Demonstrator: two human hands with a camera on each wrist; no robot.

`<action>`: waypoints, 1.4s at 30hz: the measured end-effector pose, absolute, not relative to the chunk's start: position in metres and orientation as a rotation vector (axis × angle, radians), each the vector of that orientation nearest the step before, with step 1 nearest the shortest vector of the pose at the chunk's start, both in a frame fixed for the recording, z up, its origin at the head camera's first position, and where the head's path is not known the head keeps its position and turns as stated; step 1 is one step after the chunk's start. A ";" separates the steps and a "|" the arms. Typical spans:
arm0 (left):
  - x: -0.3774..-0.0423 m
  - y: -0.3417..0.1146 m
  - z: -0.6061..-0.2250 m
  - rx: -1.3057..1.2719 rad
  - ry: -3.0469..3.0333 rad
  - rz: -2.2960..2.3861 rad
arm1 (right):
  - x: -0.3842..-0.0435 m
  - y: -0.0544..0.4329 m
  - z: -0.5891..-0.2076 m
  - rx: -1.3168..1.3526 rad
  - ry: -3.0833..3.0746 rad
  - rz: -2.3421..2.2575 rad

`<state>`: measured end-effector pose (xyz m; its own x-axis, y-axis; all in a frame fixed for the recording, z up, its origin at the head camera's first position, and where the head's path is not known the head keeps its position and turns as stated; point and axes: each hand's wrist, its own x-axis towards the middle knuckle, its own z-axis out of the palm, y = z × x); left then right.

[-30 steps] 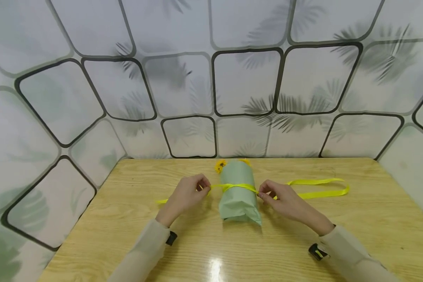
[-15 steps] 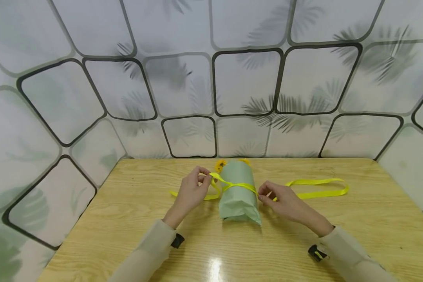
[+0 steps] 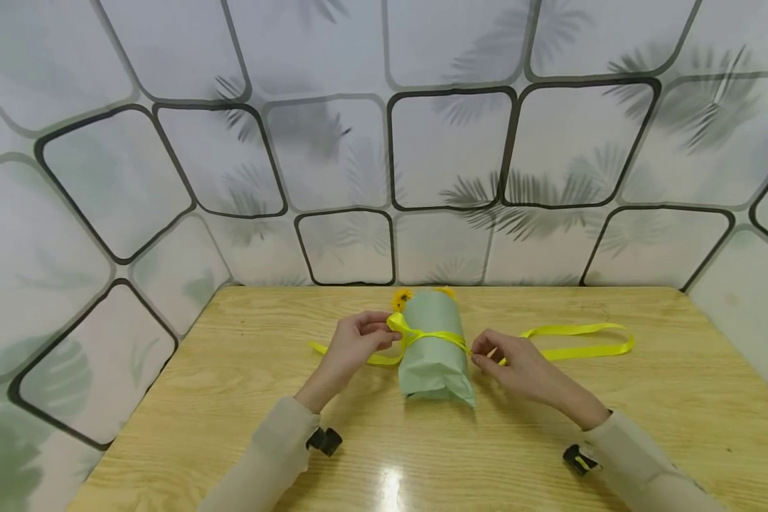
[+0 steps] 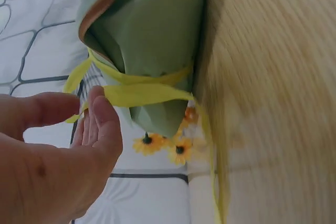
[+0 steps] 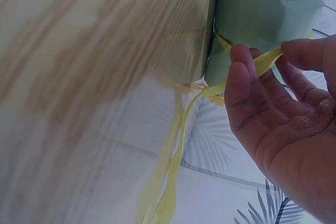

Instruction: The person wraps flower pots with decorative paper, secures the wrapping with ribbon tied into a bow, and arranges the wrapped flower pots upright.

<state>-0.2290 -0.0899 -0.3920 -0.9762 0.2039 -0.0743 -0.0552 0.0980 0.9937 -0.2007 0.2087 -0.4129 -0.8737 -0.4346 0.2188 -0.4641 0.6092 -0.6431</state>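
Observation:
A bouquet wrapped in pale green paper (image 3: 432, 363) lies on the table, a yellow ribbon (image 3: 444, 336) crossing its middle. Small orange-yellow flowers (image 3: 402, 299) show at its far end. My left hand (image 3: 356, 343) is at the bouquet's left side, its fingers around a raised loop of the ribbon (image 4: 142, 95); the left wrist view shows a small gap between thumb and fingertips. On the other side, my right hand (image 3: 518, 361) pinches the ribbon (image 5: 266, 61) between thumb and fingers, close to the paper. Part of the loop is hidden behind the left fingers.
The ribbon's long tail (image 3: 585, 353) lies in a bend on the wooden table (image 3: 672, 398) at right. A shorter tail (image 3: 318, 347) lies at left. Behind the table stands a patterned wall covering (image 3: 451, 153).
My left hand first drew the ribbon up and back from the left, then came nearer the bouquet, where a loop now stands. The right hand has stayed nearly still, pinching the ribbon.

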 end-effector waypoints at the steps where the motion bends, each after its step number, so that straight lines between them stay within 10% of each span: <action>1: -0.229 -0.089 -0.391 0.108 2.088 2.035 | -0.200 0.209 -0.413 0.777 -2.786 1.133; 25: -0.223 -0.092 -0.400 0.171 2.462 1.915 | -0.199 0.221 -0.402 0.730 -2.878 1.100; 42: -0.227 -0.092 -0.395 0.227 2.411 1.966 | -0.213 0.341 -0.391 0.613 -3.114 0.340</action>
